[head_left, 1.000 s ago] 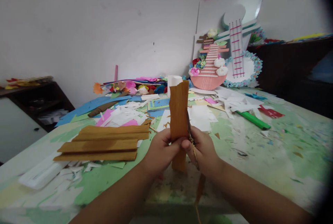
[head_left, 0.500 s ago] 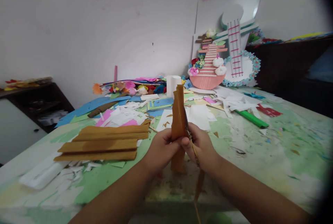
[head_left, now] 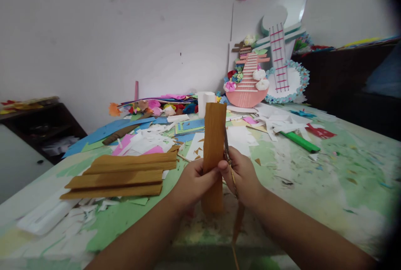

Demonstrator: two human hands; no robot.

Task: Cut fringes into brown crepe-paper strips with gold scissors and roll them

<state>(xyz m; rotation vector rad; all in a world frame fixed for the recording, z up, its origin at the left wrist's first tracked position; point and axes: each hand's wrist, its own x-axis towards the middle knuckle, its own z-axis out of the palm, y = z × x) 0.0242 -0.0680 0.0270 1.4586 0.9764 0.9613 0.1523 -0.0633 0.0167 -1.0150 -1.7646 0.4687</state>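
My left hand (head_left: 194, 182) is closed round a folded strip of brown crepe paper (head_left: 214, 136), which stands upright with its broad face toward me. Against the strip's right edge, my right hand (head_left: 242, 174) grips a pair of scissors (head_left: 228, 151) with a dark blade pointing up and gold-coloured handles running down the palm. Both thumbs meet at the paper. Below my right hand a narrow brown offcut (head_left: 238, 222) hangs down, its upper end hidden by the hand. More folded brown crepe paper pieces (head_left: 119, 177) lie to the left of my left hand.
White scraps (head_left: 147, 138), blue sheets (head_left: 109, 130) and a green paper roll (head_left: 300, 141) litter the table (head_left: 328, 194). A white roll (head_left: 206, 100) stands behind the strip. Guitar-shaped paper decorations (head_left: 247, 94) lean at the back right. A white case-like object (head_left: 46, 215) lies at the left.
The crepe strip has turned so that its broad face shows more fully and its top edge looks flat. My hands stay nearly in place; the view has shifted slightly.
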